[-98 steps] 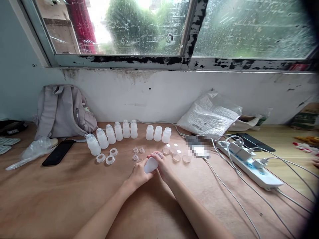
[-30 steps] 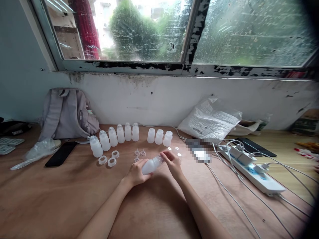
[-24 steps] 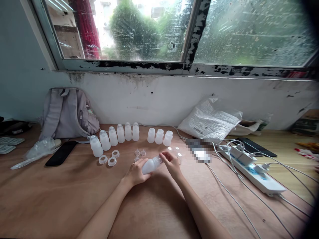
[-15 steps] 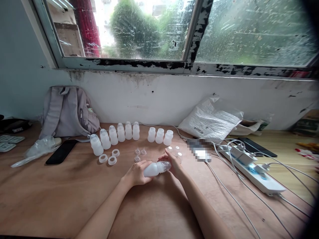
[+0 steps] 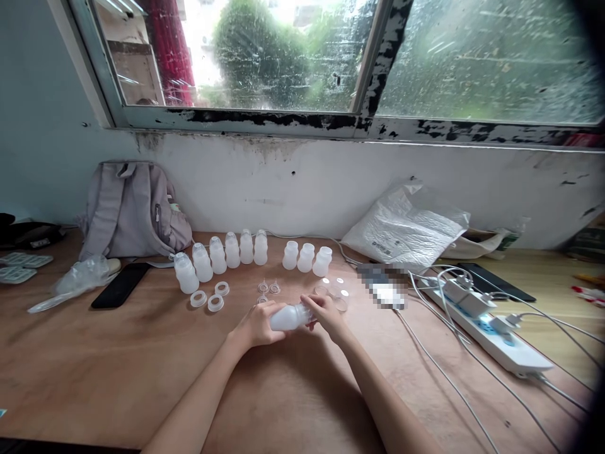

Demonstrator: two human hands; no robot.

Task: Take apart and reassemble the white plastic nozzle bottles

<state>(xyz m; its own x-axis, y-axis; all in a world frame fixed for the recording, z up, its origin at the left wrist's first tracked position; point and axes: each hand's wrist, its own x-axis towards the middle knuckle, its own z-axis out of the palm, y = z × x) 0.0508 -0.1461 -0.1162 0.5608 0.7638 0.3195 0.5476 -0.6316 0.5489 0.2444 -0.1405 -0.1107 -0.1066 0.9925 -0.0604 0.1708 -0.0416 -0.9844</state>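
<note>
A frosted white baby bottle (image 5: 285,318) lies tilted on its side between my hands, above the table. My left hand (image 5: 258,324) is wrapped round its body. The fingers of my right hand (image 5: 327,314) close round the clear cap end and partly cover it. Beyond my left hand lie a few clear bottle nipples (image 5: 275,287), and to their left are three white collar rings (image 5: 215,304). Several clear round caps (image 5: 345,294) rest just past my right hand. Several capped bottles (image 5: 218,257) stand in a curved row behind; three open bottles (image 5: 306,257) stand to their right.
A grey backpack (image 5: 127,208) leans on the wall at left, with a black phone (image 5: 121,285) and a plastic bag (image 5: 82,277) before it. At right are a white power strip (image 5: 510,353) with trailing cables, a silvery packing bag (image 5: 401,224) and a dark tablet (image 5: 501,282).
My right hand has moved left and closed over the bottle's clear cap end, which showed more fully before. My left hand keeps its hold on the body. The view has shifted slightly.
</note>
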